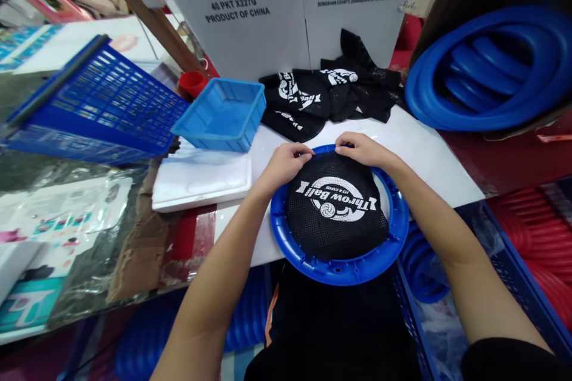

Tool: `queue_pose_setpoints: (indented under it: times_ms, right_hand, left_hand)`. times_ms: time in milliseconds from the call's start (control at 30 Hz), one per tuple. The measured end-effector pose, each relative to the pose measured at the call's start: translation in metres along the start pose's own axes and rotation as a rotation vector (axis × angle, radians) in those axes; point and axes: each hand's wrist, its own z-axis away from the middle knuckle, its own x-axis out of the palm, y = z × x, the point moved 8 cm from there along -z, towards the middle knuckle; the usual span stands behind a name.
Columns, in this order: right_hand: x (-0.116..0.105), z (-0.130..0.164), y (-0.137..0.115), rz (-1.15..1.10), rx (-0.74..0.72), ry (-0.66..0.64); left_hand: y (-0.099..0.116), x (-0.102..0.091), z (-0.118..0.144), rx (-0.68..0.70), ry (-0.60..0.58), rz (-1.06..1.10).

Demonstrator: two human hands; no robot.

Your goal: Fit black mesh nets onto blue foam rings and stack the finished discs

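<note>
Two hands on one part: left hand [286, 164] and right hand [363, 149], both pinched shut on far edge of black mesh [335, 214], fingertips pressing fabric down at far rim of blue ring [344, 271]. Ring flat on white bench [424, 161], near edge overhanging toward body. Mesh draped over ring centre, white "Throw Ball" print facing up, reads upside down from here.

Handling, as judged:
- Mesh: soft, light, stretchy knit, no shape of own. Bunches easily, likely snags on rim detail. Best gripped at hem with fingertips, short bites, working round circumference.
- Ring: rigid moulded plastic, light, smooth top, ribbed inner edge. Slides on glossy bench if pulled sideways; overhang means tipping risk under pressure on near side. Best held by outer rim, or pinned flat with palm.
- Nothing fragile. Tearing mesh at hem only if overstretched.

Around: pile of spare meshes [322, 98] far, touching cardboard boxes [268, 6]. Light blue tray [221, 113] far left, dark blue basket [98, 101] tilted beyond. Stacked blue rings [491, 65] far right. Red rings [536, 238] in bin near right.
</note>
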Motion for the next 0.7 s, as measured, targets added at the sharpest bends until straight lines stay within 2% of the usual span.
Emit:
queue_pose_setpoints:
  times_ms: [233, 533, 700]
  right_hand:
    - [-0.001, 0.000, 0.002, -0.018, 0.030, 0.031]
    - [0.000, -0.002, 0.006, -0.092, 0.037, 0.009]
    - [0.001, -0.005, 0.009, -0.064, 0.100, 0.043]
  left_hand:
    - [0.004, -0.003, 0.001, 0.072, 0.050, 0.018]
    - [0.005, -0.002, 0.001, 0.081, 0.008, -0.075]
    - [0.013, 0.000, 0.005, 0.212, 0.009, -0.222]
